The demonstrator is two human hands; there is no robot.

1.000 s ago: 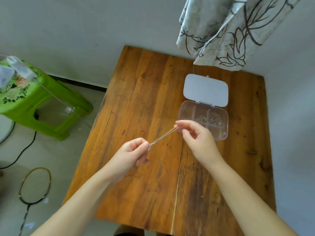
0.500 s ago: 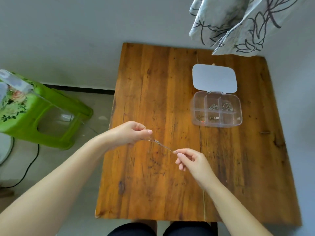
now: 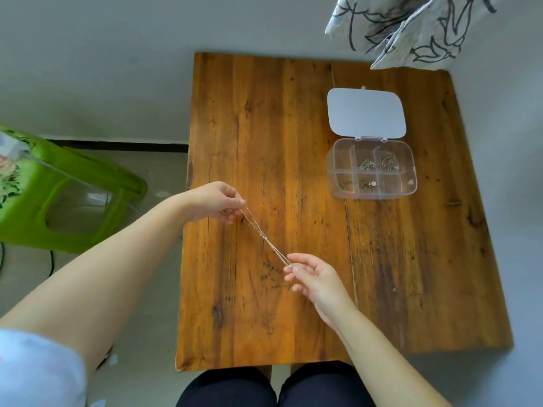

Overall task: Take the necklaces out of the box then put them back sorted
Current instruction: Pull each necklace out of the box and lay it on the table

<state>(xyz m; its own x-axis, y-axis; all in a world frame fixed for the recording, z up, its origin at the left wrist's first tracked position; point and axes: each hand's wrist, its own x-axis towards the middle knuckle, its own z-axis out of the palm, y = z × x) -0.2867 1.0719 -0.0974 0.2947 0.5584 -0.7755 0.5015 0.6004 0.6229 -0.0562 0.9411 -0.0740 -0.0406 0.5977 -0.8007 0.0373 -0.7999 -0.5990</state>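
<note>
A thin silver necklace [image 3: 265, 237] is stretched taut between my two hands over the wooden table [image 3: 293, 304]. My left hand [image 3: 216, 202] pinches its upper end near the table's left edge. My right hand [image 3: 316, 276] pinches the lower end nearer to me. A clear plastic box [image 3: 409, 191] with several compartments stands at the table's right side, its white lid [image 3: 366, 113] folded open behind it. Small necklaces lie in several of its compartments.
A green plastic stool [image 3: 73, 198] stands on the floor left of the table. A patterned cloth [image 3: 411, 27] hangs over the table's far right corner. Walls close in behind and to the right. My knees [image 3: 273, 386] sit under the near edge.
Both hands carried the stretched necklace from beside the box toward me and to the left. The chain's tilt flipped: my left hand is now the higher end.
</note>
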